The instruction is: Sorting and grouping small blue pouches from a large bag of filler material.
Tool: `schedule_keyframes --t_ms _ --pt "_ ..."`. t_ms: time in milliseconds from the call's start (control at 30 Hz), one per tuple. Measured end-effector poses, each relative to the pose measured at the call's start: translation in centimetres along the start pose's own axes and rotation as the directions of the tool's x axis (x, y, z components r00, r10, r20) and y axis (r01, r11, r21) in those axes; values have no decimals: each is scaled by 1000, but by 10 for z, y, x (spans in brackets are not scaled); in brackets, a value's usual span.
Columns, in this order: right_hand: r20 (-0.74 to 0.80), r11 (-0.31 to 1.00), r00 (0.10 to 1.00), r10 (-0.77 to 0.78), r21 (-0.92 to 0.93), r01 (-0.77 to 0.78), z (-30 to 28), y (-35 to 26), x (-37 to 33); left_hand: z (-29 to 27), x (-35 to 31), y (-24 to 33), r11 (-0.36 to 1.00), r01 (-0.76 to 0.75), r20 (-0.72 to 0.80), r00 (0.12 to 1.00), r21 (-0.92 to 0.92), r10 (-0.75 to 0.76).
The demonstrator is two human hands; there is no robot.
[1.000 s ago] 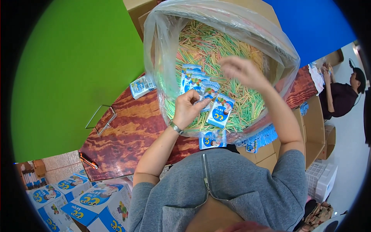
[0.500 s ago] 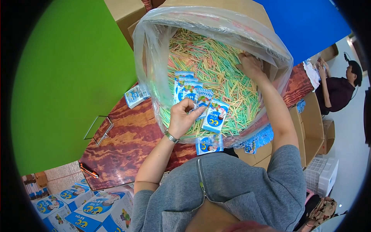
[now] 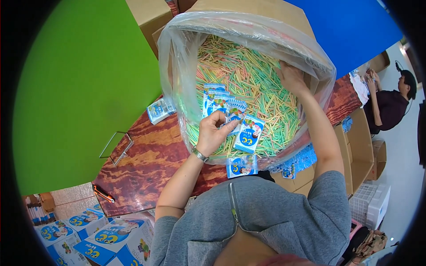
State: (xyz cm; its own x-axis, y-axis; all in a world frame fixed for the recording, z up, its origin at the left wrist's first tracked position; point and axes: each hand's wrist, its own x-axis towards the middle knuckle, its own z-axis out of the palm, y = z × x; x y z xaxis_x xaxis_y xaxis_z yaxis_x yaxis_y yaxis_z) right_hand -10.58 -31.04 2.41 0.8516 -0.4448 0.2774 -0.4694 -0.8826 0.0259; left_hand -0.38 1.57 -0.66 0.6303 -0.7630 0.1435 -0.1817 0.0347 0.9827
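A large cardboard box lined with a clear plastic bag [image 3: 171, 57] holds a heap of thin pastel candy sticks [image 3: 248, 71]. My left hand [image 3: 212, 136], with a metal watch at the wrist, pinches a small blue-and-white packet [image 3: 237, 106] between thumb and fingers. Close beside it, another packet [image 3: 249, 134] lies on the sticks, and several overlapping packets [image 3: 214, 93] lie behind the hand. My right hand [image 3: 293, 79] reaches into the sticks at the box's right side, by the liner; its fingertips are hidden and slightly blurred.
One packet [image 3: 242, 166] lies at the box's near edge, others [image 3: 160, 110] left of it. An orange cutter [image 3: 104, 193] and a metal wire frame [image 3: 117, 148] rest on the reddish table [image 3: 146, 159]. Printed cartons [image 3: 115, 239] stand lower left; a co-worker [image 3: 390, 104] is at right.
My right hand has pushed slightly lower into the sticks, its fingers less visible. My left hand keeps its pinch near the packets. The whole view has shifted a little.
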Motion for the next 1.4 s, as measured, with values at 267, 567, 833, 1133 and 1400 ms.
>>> schedule_keyframes --t_ms 267,567,833,1133,1400 --pt "684 118 673 -282 721 -683 -46 -33 -25 13 42 32 884 68 62 997 -463 -44" --pt "589 -37 565 -578 673 -739 -39 -67 -44 24 54 20 792 158 254 967 -590 -3" --pt "440 710 765 -470 703 32 -144 -100 -20 -4 21 8 967 -183 -197 956 177 217" --pt "412 764 670 -617 519 384 -157 -131 -3 -11 13 19 834 -300 -167 895 463 414" --pt "621 793 534 -574 260 551 -173 -159 12 -14 12 21 712 -463 -20 831 529 555"
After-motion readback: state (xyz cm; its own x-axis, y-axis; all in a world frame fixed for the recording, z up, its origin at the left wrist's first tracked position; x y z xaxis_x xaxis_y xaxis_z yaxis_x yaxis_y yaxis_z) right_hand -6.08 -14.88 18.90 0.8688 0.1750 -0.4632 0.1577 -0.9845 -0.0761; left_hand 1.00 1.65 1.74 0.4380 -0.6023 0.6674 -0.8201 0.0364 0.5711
